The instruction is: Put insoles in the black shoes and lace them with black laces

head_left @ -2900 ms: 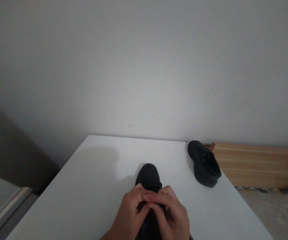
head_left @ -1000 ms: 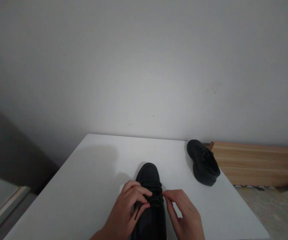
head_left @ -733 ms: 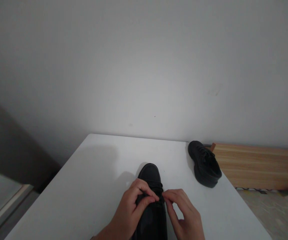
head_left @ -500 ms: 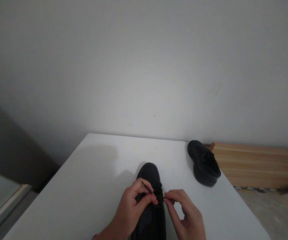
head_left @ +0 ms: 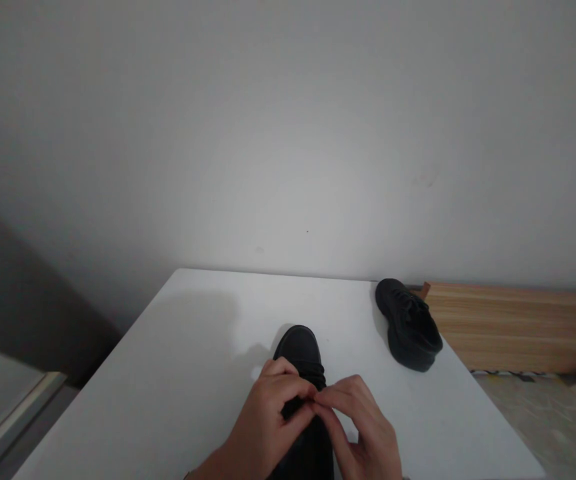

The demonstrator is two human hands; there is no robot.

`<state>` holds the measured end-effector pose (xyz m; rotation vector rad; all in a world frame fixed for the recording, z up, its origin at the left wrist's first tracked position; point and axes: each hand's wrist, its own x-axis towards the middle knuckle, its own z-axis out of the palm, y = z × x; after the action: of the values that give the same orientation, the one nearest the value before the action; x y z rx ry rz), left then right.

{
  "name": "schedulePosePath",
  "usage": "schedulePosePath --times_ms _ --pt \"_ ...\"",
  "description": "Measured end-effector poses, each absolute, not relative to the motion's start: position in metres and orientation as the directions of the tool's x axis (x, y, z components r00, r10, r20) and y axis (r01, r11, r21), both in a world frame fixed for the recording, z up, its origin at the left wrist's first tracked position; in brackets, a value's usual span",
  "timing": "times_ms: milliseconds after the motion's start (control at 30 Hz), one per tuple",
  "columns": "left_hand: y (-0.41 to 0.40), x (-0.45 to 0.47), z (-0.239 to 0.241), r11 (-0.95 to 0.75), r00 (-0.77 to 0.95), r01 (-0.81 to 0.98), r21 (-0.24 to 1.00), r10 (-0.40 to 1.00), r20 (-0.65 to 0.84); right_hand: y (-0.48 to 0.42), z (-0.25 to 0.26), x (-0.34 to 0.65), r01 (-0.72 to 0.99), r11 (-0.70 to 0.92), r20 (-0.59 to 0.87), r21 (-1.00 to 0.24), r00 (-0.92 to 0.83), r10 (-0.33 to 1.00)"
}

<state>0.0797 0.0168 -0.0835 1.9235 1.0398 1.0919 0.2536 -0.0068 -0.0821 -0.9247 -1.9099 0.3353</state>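
A black shoe (head_left: 299,349) stands on the white table (head_left: 188,360) near the front edge, toe pointing away from me. My left hand (head_left: 263,427) and my right hand (head_left: 363,427) meet over its lacing, fingertips pinched together on the black lace (head_left: 292,405). Most of the lace and the shoe's rear are hidden under my hands. A second black shoe (head_left: 409,325) lies at the table's far right corner, apart from both hands.
A plain grey wall rises behind the table. A light wooden board (head_left: 513,327) lies low to the right of the table, past its edge. A pale ledge (head_left: 3,413) shows at the lower left. The table's right edge runs close beside the second shoe.
My hands were apart on either side of the lacing, each pinching a lace end. Now they have come together over the shoe, fingertips touching. Both shoes have stayed in place.
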Motion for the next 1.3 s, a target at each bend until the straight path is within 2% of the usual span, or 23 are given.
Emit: schedulePosePath --times_ms 233,500,600,700,800,1000,1133,1300 --pt "0.015 0.079 -0.086 -0.304 0.219 0.097 0.948 0.935 0.278 -0.005 -0.088 0.260 0.518 0.612 0.598 -0.598 -0.221 0.770" --pt "0.014 0.079 -0.086 -0.276 0.219 0.071 0.959 0.942 0.255 -0.008 -0.089 0.265 0.518 0.680 0.643 -0.519 -0.287 0.710" --pt "0.015 0.080 -0.089 -0.314 0.230 0.047 0.948 0.927 0.296 -0.007 -0.091 0.266 0.510 0.700 0.646 -0.500 -0.319 0.694" --pt "0.015 0.081 -0.091 -0.373 0.227 0.046 0.927 0.907 0.354 -0.008 -0.092 0.267 0.518 0.698 0.638 -0.495 -0.328 0.697" --pt "0.015 0.082 -0.088 -0.462 0.231 0.078 0.883 0.870 0.435 -0.009 -0.092 0.267 0.521 0.660 0.599 -0.540 -0.313 0.737" --pt "0.016 0.079 -0.083 -0.695 0.343 0.147 0.704 0.704 0.622 -0.008 -0.093 0.257 0.487 0.610 0.574 -0.625 -0.243 0.782" --pt "0.017 0.076 -0.084 -0.773 0.408 0.232 0.591 0.629 0.662 -0.006 -0.094 0.253 0.480 0.604 0.589 -0.636 -0.204 0.782" --pt "0.019 0.079 -0.080 -0.733 0.427 0.344 0.587 0.678 0.598 -0.006 -0.094 0.251 0.495 0.557 0.535 -0.667 -0.202 0.820"
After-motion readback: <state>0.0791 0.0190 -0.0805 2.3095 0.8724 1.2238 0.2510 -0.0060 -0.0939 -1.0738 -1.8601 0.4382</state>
